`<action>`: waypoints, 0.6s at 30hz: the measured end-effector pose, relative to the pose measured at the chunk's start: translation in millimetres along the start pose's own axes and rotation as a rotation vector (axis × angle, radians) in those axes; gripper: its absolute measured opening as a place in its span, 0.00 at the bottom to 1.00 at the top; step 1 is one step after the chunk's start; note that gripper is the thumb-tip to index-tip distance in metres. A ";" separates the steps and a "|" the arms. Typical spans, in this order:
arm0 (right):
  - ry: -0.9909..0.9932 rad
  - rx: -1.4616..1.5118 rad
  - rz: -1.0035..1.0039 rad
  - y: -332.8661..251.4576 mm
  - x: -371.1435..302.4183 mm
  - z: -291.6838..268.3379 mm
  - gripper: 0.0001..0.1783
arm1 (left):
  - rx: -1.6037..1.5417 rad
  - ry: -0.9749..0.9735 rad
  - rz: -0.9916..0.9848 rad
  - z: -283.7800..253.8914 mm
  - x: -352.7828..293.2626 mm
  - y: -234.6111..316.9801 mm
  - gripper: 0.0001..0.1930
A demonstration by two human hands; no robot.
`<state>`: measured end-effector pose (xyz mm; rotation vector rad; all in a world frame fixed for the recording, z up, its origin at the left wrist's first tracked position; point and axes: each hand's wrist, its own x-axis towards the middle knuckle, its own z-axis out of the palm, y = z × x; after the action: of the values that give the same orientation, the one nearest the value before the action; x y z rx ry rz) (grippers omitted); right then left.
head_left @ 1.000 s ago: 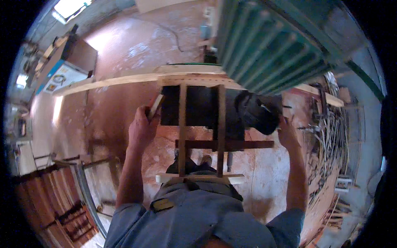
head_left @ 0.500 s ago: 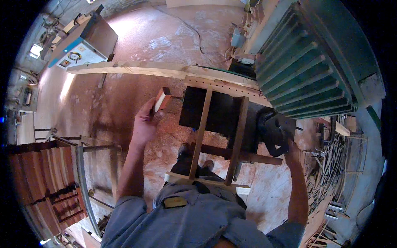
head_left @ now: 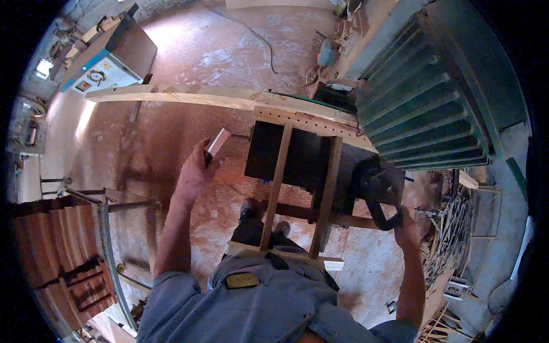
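Observation:
Raised above the floor on the left, my left hand (head_left: 193,172) is closed around a small wooden block (head_left: 219,142) with a pale pinkish face. My right hand (head_left: 407,230) is closed on the near end of a black curved handle (head_left: 377,206) at the right of a machine with a black table (head_left: 265,151). Over that table run two wooden bars, a left bar (head_left: 277,183) and a right bar (head_left: 327,194). Their near ends meet a pale wooden crosspiece (head_left: 331,263) close to my waist.
A long pale beam (head_left: 189,95) spans the far side, beside a perforated wooden strip (head_left: 314,127). The green ribbed panel (head_left: 423,103) rises at far right. Stacked reddish boards (head_left: 57,240) stand left, a control cabinet (head_left: 114,57) far left, and thin offcuts (head_left: 443,246) right.
My left hand has turned the wooden block, so its pale face shows and its reddish side does not. My right hand and the black handle have moved slightly nearer to me.

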<state>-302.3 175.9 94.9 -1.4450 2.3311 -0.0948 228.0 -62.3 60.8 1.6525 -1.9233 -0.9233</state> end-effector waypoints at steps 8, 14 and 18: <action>-0.115 0.240 0.123 -0.3 -82.5 -6.5 0.28 | 0.417 0.039 0.199 -9.9 8.7 -9.1 0.11; -0.190 1.194 0.176 -36.1 -130.4 31.1 0.41 | 0.444 0.065 0.367 -33.4 17.0 24.1 0.07; -0.188 1.174 -0.039 -66.5 -146.1 40.6 0.32 | -0.159 -0.066 0.234 -41.3 7.1 26.6 0.09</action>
<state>-174.4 278.5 117.8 -0.8067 1.5425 -1.0697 237.5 -75.9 107.5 1.2907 -1.9791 -1.0168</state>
